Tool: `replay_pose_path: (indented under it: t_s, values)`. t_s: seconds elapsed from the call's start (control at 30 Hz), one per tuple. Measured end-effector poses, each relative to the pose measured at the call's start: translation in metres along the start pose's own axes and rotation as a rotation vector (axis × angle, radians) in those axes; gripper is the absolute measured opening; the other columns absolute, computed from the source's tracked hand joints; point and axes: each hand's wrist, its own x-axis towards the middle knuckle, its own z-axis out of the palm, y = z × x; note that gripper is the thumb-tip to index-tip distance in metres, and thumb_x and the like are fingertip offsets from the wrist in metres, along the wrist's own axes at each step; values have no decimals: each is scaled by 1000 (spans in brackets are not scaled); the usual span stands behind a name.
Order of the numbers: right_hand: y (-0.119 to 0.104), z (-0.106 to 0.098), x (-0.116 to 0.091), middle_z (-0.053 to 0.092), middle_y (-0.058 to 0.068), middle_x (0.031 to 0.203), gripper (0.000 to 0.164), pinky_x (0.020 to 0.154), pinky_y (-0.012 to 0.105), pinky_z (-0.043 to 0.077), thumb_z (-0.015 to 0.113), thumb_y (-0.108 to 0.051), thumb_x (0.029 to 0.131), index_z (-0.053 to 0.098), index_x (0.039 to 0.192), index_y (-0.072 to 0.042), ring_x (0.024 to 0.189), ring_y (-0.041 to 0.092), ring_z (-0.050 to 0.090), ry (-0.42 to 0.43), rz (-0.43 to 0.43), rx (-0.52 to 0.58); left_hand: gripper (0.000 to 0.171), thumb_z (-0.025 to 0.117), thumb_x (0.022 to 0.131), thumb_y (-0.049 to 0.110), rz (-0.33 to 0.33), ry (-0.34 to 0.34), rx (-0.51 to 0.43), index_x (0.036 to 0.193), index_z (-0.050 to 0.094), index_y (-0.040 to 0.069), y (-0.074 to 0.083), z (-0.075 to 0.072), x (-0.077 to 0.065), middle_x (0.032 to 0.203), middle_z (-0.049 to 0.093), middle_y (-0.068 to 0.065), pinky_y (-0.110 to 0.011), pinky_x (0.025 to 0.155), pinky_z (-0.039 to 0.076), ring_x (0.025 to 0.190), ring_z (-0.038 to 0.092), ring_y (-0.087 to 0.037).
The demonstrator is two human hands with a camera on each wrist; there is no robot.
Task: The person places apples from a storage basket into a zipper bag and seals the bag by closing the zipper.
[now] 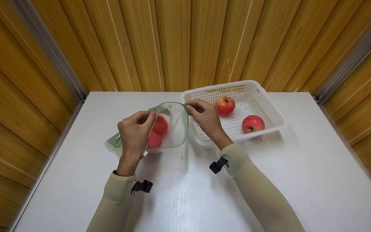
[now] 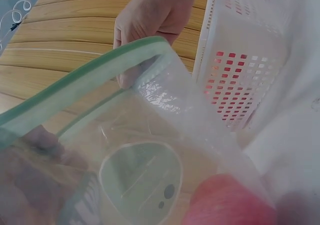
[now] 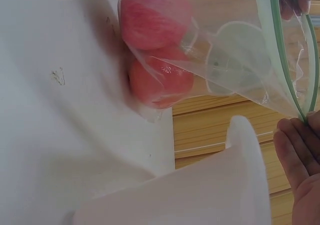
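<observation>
A clear zip bag [image 1: 178, 129] with a green zip edge stands on the table, its mouth spread wide. Two red apples [image 3: 160, 77] lie inside at its bottom. My left hand [image 1: 135, 130] pinches the left side of the bag's rim between thumb and fingers. At the opposite corner of the rim, my right hand [image 1: 206, 117] pinches the edge beside the basket. In the left wrist view the green zip strip [image 2: 85, 85] runs across to the right hand's fingers, and a printed green patch [image 2: 141, 182] shows on the bag's wall.
A white perforated plastic basket [image 1: 272, 111] stands to the right of the bag, close by the right hand. It holds a red-yellow apple [image 1: 225, 106] and a red apple [image 1: 253, 124]. Wood-patterned panels [image 1: 172, 45] rise behind the white table [image 1: 179, 199].
</observation>
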Motion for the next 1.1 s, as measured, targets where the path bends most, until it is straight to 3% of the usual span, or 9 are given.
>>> replay_pose_path:
  t_s: [0.67,0.9,1.1]
  values:
    - [1,-16,-7,79,5,105,16,83,24,59,79,-8,97,81,112,-4,92,19,72,-9,-59,-39,11,80,94,10,79,10,10,100,85,2,-5,-1,0,92,81,-4,-20,71,59,74,74,-16]
    - [5,-34,-8,79,4,108,18,85,24,58,79,-9,97,81,114,-4,95,18,73,-1,-45,-116,10,81,94,9,81,11,20,100,85,2,-6,-2,-1,93,81,-6,-19,73,59,75,75,-17]
    - [13,-55,-8,79,7,105,20,82,21,58,80,-12,97,80,114,-2,92,19,74,29,-89,-187,11,82,94,10,72,-4,28,101,85,2,-4,-3,0,93,81,-5,-21,74,60,76,74,-15]
